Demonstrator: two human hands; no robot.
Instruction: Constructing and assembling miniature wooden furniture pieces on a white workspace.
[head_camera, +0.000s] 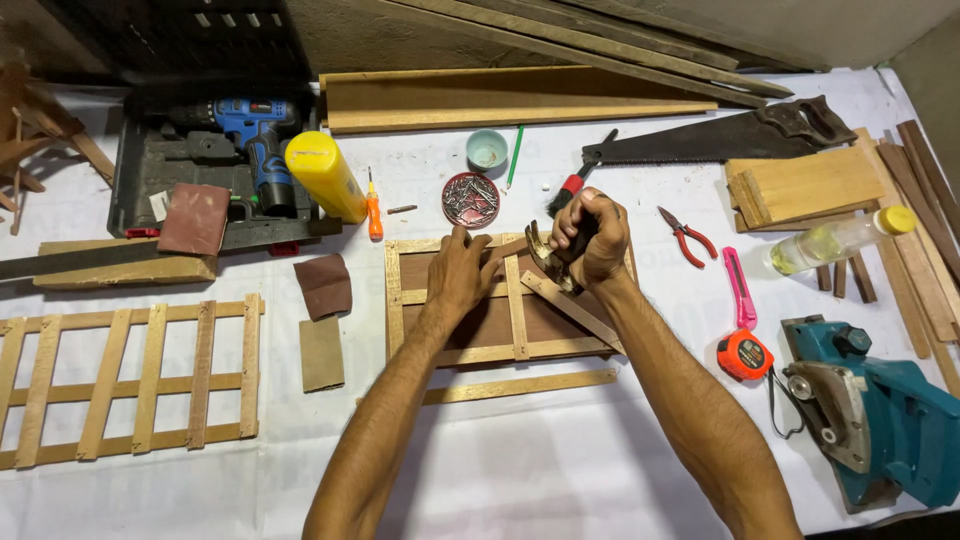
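A small wooden lattice frame (455, 352) of pale strips lies on a brown board in the middle of the white-covered table. My left hand (460, 270) presses flat on its upper strips, fingers spread. My right hand (592, 235) is closed around the handle of a hammer (545, 258), whose metal head points down at the frame's upper right, beside a loose diagonal strip (570, 310). A round red lid of nails (470, 198) sits just beyond the frame.
A finished lattice (130, 380) lies at left, sandpaper pieces (322, 285) beside it. A drill case (210, 160), yellow bottle (325, 175), handsaw (730, 135), red pliers (686, 236), pink cutter (738, 288), orange tape measure (744, 354) and blue electric planer (875, 415) surround the work.
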